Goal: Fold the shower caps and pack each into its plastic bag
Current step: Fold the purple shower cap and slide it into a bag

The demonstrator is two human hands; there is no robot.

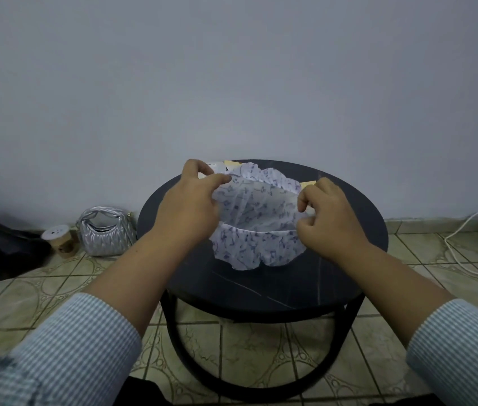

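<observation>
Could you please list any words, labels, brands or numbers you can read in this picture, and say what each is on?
None can be read.
Shower cap: blue marks, a pattern and no legible words.
Paper cup lid: dark specks, too small to read.
Silver handbag: no legible brand.

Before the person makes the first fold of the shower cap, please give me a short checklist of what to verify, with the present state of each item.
1. Left hand pinches the rim of the shower cap: ok.
2. Right hand pinches the opposite rim: ok.
3. Cap is stretched open between the hands, opening facing up: ok.
4. Cap is over the round table, with bare top in front of it for folding: ok.
5. Plastic bag ready nearby: cannot tell; only pale edges show behind the cap.
6. Cap lies flat and smooth: not ok, its rim is ruffled.
</observation>
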